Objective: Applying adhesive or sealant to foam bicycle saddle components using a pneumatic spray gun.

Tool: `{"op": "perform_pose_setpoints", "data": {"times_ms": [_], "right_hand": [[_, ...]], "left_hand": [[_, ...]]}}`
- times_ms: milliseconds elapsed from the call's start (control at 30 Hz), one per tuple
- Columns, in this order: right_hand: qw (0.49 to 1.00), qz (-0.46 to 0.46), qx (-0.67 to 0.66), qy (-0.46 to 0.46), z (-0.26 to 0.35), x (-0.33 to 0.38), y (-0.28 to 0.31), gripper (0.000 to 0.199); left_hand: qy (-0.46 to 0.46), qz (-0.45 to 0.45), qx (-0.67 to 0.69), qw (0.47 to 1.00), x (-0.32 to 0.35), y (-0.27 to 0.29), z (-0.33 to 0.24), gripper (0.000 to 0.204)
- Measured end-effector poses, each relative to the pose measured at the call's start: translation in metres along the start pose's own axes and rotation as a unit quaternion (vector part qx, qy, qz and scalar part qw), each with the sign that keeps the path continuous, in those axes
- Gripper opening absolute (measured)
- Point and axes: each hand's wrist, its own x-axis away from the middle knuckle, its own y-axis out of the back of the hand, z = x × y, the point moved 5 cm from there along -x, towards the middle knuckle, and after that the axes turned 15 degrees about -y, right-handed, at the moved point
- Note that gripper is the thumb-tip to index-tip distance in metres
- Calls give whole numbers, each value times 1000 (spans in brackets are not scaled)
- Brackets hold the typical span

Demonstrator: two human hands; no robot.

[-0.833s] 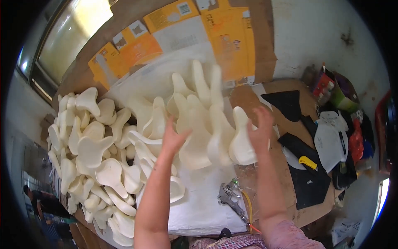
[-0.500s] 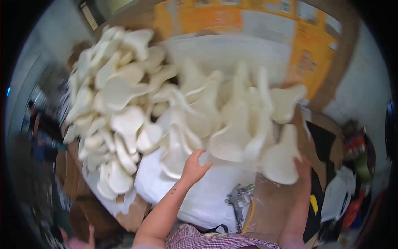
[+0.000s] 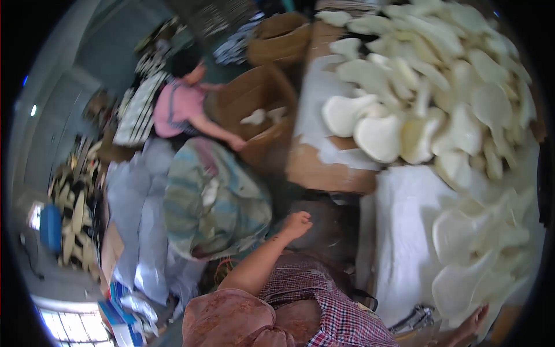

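My left hand (image 3: 298, 225) is held above the dark gap beside the table, its fingers loosely curled in, and nothing shows in it. Near the lower right edge, my right hand (image 3: 477, 318) is beside cream-white, bicycle-saddle-shaped pads (image 3: 459, 286); blur hides whether its fingers grip one. These pads are set out close together, some overlapping, with wide ends toward me. A large heap of similar pads (image 3: 428, 75) covers the far part of the table. The metal spray gun (image 3: 413, 318) lies at the near edge of the white sheet, close to my right forearm.
A person in pink (image 3: 179, 107) leans over an open cardboard box (image 3: 254, 98) holding a few white pieces. Between us bulges a green-blue cloth sack (image 3: 217, 199). Grey wrapped bundles (image 3: 136, 214) stand further left. A white-covered stack (image 3: 404, 231) edges the table.
The view has swung left, bringing the person, box and sack into sight. My left hand has left the pads and curled up. My right hand remains near the pads.
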Motion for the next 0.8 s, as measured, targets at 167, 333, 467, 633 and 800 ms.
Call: {"op": "perform_pose_setpoints", "data": {"times_ms": [167,333,467,633,800], "right_hand": [[987,50,77,132,188,54,-147,33],[860,497,-37,110,291,299,-432,24],[620,752,-23,223,352,613,-538,12],[495,761,0,420,358,858,-632,15],[303,720,-69,621,369,1018,-681,11]], "left_hand": [[218,-302,102,922,130,153,210,28],[322,-492,249,769,221,241,312,26],[376,-476,167,777,263,246,383,31],[368,-438,140,808,264,234,432,47],[471,-374,176,779,257,233,482,50]]}}
